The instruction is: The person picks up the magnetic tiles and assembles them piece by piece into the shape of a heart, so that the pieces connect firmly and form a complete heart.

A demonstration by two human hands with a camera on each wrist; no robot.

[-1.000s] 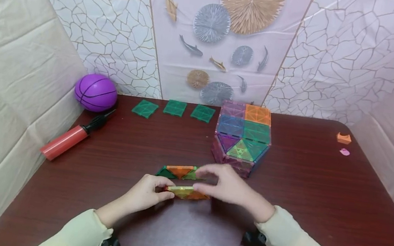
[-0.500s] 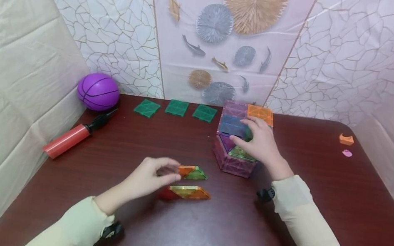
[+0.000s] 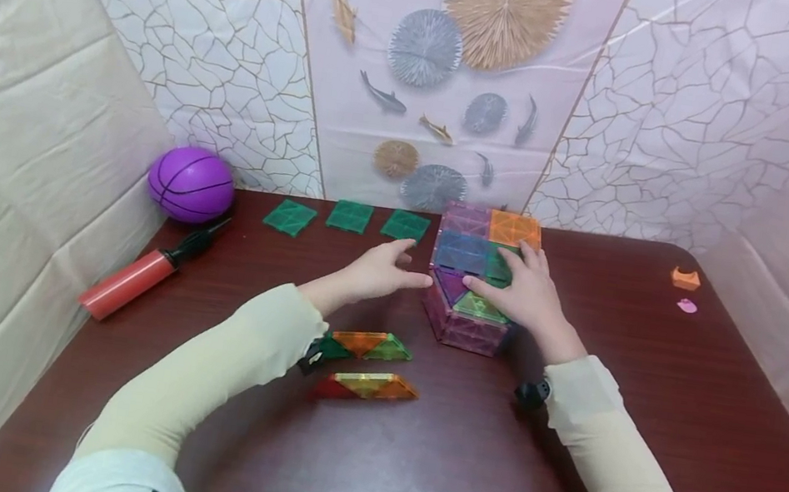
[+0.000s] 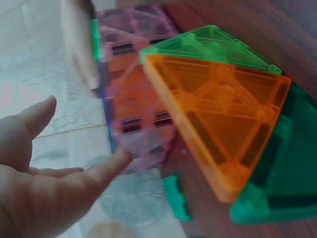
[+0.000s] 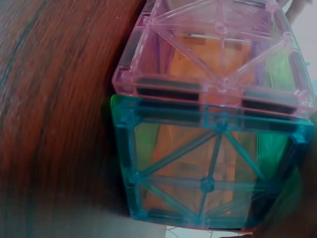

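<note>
A box of see-through magnetic tiles [image 3: 461, 250] stands at the back centre, with purple, orange, blue and green squares and some triangles on top. My right hand [image 3: 533, 297] lies over its right side, fingers and thumb spread across the top. Beside the left wall, my left hand [image 3: 381, 272] has its thumb and fingers apart; in the left wrist view a fingertip overlaps the pink wall [image 4: 138, 89], and contact is unclear. Nearer stand two rows of triangle tiles: a green-and-orange row [image 3: 360, 344] beneath the left wrist, and a red, yellow and orange row [image 3: 375, 386].
Several green square tiles [image 3: 348, 216] lie along the back edge. At the left are a purple ball [image 3: 191, 184] and a red hand pump [image 3: 129, 284]. An orange piece [image 3: 686, 279] and a small pink piece [image 3: 686, 305] lie far right.
Both hands have left the triangle rows. The right hand went first to the top of the box; the left then moved forward and right to the box's left side. The rows stay standing.
</note>
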